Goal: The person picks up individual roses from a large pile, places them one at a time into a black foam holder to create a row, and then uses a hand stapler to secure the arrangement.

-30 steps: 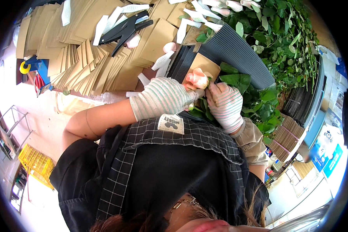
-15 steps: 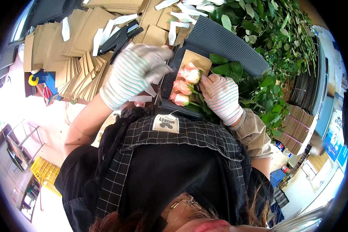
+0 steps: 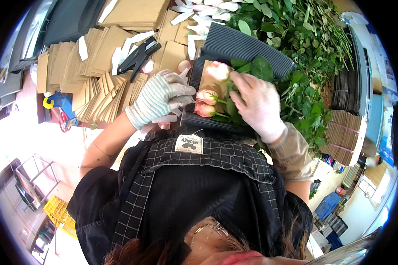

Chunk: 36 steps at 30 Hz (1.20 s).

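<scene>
Three pink, round-headed roses (image 3: 206, 96) are laid in a column on a flat brown cardboard piece (image 3: 205, 81), set against a black corrugated sheet (image 3: 247, 44). At nine o'clock from them, the left hand (image 3: 161, 95), in a striped knitted glove, is held with fingers loosely bent and parted by the sheet's edge. At three o'clock, the gloved right hand (image 3: 256, 104) is blurred, its thumb and forefinger spread beside the stems; whether the topmost rose is touched cannot be made out. A black long-armed stapler (image 3: 139, 57) is seen toward ten o'clock.
</scene>
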Each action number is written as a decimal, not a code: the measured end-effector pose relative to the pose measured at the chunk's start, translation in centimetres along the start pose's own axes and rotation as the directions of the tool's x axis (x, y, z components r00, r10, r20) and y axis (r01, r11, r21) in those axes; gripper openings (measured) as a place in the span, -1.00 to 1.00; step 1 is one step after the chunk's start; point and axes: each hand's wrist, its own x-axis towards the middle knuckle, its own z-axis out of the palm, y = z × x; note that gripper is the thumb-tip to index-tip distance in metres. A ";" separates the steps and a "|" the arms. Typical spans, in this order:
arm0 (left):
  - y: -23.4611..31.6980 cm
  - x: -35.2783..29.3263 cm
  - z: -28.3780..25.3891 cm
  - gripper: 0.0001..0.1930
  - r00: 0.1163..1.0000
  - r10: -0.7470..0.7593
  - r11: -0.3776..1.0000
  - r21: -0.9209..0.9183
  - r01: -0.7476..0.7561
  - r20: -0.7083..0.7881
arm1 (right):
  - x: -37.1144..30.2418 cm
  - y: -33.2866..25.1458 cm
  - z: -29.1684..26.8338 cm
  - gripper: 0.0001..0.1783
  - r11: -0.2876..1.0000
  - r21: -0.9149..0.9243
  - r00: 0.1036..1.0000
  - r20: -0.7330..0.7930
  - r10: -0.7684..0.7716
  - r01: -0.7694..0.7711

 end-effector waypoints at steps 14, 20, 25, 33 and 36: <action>2.3 0.4 3.5 -0.61 0.507 -0.712 0.122 -0.626 0.770 0.485 | -1.0 0.1 2.7 -0.76 0.978 0.100 0.863 0.460 -0.211 0.186; 1.8 0.1 4.8 -0.63 0.506 -0.727 0.179 -0.584 0.791 0.463 | -1.5 0.0 3.0 -0.76 0.979 0.126 0.875 0.441 -0.200 0.160; 2.0 0.1 4.0 -0.58 0.503 -0.731 0.099 -0.658 0.747 0.461 | -0.6 -0.2 3.1 -0.80 0.973 0.089 0.832 0.506 -0.229 0.214; 1.8 0.5 4.0 -0.52 0.503 -0.729 0.142 -0.616 0.775 0.464 | -1.1 0.2 2.8 -0.79 0.971 0.123 0.877 0.416 -0.239 0.205; 1.7 0.5 4.0 -0.50 0.459 -0.712 0.121 -0.552 0.825 0.531 | -1.3 0.0 2.7 -0.79 0.973 0.132 0.884 0.409 -0.227 0.189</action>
